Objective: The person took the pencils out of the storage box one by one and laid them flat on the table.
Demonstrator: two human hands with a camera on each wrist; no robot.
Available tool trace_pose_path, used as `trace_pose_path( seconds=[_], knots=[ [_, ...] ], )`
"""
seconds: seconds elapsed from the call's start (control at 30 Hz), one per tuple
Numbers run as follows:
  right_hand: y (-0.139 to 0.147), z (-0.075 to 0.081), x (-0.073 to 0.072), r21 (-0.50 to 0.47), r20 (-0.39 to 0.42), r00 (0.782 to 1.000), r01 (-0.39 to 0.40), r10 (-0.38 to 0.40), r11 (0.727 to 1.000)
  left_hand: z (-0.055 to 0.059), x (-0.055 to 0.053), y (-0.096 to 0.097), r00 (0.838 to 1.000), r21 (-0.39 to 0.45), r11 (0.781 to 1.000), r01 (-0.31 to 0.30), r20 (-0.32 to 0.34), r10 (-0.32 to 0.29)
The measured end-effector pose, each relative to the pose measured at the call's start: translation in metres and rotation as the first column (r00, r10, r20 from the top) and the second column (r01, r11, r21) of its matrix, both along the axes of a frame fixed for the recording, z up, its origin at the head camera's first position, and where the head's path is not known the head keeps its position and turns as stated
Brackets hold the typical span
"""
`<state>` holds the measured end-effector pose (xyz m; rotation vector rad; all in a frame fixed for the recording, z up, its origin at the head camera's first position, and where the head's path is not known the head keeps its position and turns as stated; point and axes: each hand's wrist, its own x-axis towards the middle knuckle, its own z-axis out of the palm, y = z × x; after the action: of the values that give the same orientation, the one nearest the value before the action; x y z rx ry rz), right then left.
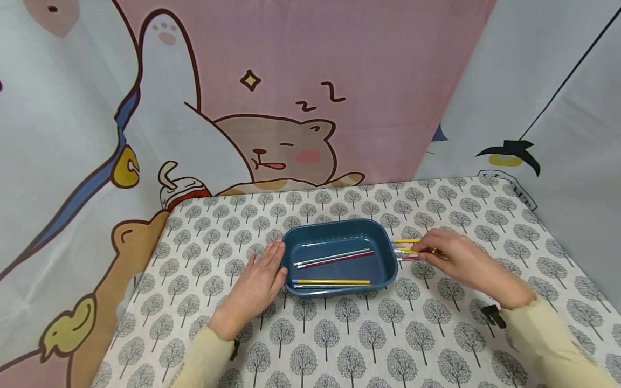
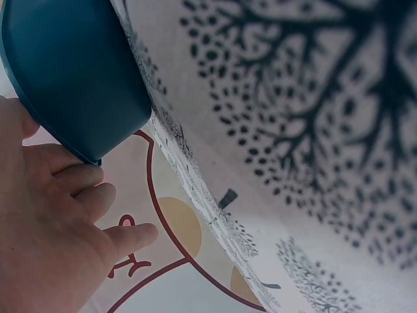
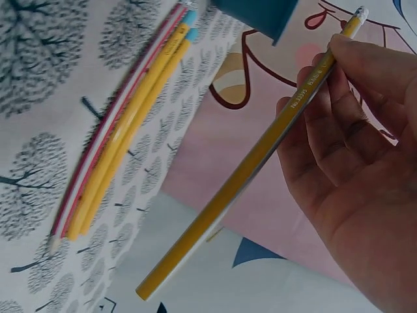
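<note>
Against the left end of the blue tray (image 1: 335,271) rests the left hand (image 1: 259,277), fingers fairly straight, its grip slack rather than clenched. Inside the tray, a green pencil (image 1: 332,256) and a red pencil (image 1: 336,259) slant across the middle, while a short-side yellow pencil (image 1: 332,282) and a dark pencil (image 1: 317,286) run along its near edge.

Just beyond the tray's right end, two blue-ended pencils (image 3: 124,129) and a red-and-white pencil (image 3: 99,147) lie on the tree-print worktop (image 1: 339,334). Also right of the tray, the right hand (image 1: 458,258) pinches a held pencil (image 3: 246,171), yellow, near its eraser end. What counts, I judge, is this — the tray sits to the left of that grip, with the eraser end towards it and the pencil's long axis roughly matching the tray's own. Of the two hands, the right is nearer the loose pencils.

Printing on the held pencil seems to read "No.33395" (the rest is too blurred); no brand can be made out — nor any label on the tray.
</note>
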<state>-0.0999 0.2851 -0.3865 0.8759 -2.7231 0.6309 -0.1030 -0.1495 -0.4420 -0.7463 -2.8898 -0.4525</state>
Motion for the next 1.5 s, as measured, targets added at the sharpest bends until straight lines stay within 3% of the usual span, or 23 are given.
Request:
trace_pose_path(
  seconds=[0.43, 0.93, 1.5],
  knots=[
    [0.012, -0.017, 0.003, 0.010, 0.045, 0.998, 0.035, -0.036, 0.999, -0.001, -0.001, -0.001, 1.000, -0.005, 1.000, 0.003, 0.006, -0.003],
    [0.019, -0.042, -0.005, 0.078, 0.109, 0.993, 0.032, -0.040, 0.996, 0.001, -0.001, 0.000, 1.000, -0.007, 1.000, -0.002, 0.023, 0.002],
    [0.018, -0.050, -0.012, 0.130, 0.168, 0.984, 0.044, -0.066, 0.991, -0.001, -0.001, 0.000, 1.000, -0.016, 1.000, -0.003, 0.018, 0.003]
  ],
)
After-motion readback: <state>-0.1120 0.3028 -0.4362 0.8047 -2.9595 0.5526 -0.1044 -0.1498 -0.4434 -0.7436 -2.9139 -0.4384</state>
